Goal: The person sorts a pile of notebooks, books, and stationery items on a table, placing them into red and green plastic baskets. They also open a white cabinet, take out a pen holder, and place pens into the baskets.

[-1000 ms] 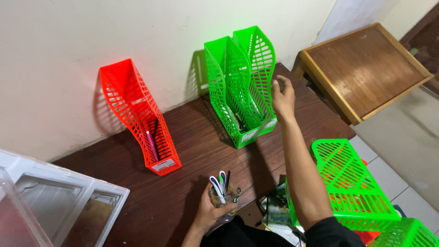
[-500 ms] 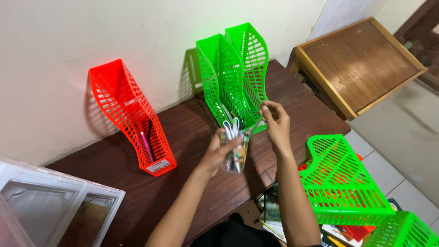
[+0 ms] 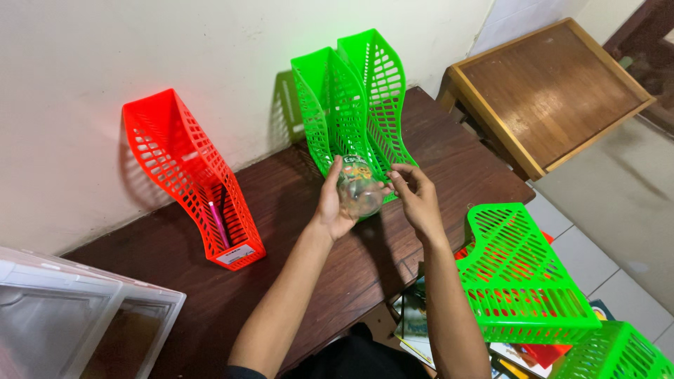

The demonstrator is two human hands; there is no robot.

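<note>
While the left hand (image 3: 335,203) is cupping a clear plastic cup (image 3: 359,191) just before the green file rack (image 3: 351,105), fingers wrapped round it, the right hand (image 3: 415,196) is touching its rim, fingers half open, holding nothing. Step in hand, by judgement: handling the cup; the next move is calling for a steady grip.

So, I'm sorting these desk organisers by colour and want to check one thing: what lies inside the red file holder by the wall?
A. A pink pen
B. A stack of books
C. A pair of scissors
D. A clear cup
A: a pink pen lies along the bottom of the red file holder, with a darker stick-like thing beside it; none of the other options is in there.
</note>
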